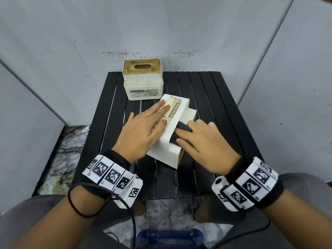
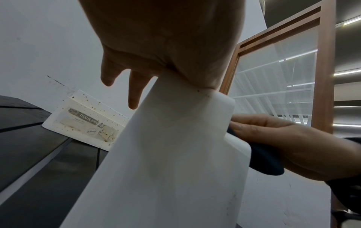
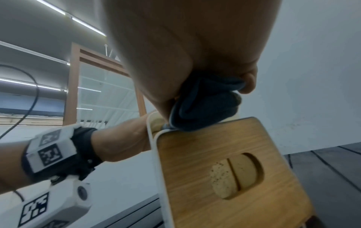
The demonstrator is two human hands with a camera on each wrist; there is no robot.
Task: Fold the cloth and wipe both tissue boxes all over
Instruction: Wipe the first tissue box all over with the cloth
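A white tissue box [image 1: 168,141] lies tipped on its side in the middle of the black slatted table [image 1: 212,105]. Its wooden lid with an oval slot [image 3: 224,169] faces right. My left hand [image 1: 143,130] lies flat on the labelled face, fingers straight, pressing it down. My right hand [image 1: 201,139] grips a bunched dark blue cloth [image 1: 183,129] and holds it against the box's upper right edge; the cloth [image 3: 205,104] sits at the lid's top corner. A second white tissue box [image 1: 142,78] stands upright at the table's back, wooden lid up.
Grey partition walls close in the table at the back and on both sides. Marble floor shows to the left and below the table's near edge. A blue object [image 1: 168,238] sits by my knees. Table slats right of the tipped box are bare.
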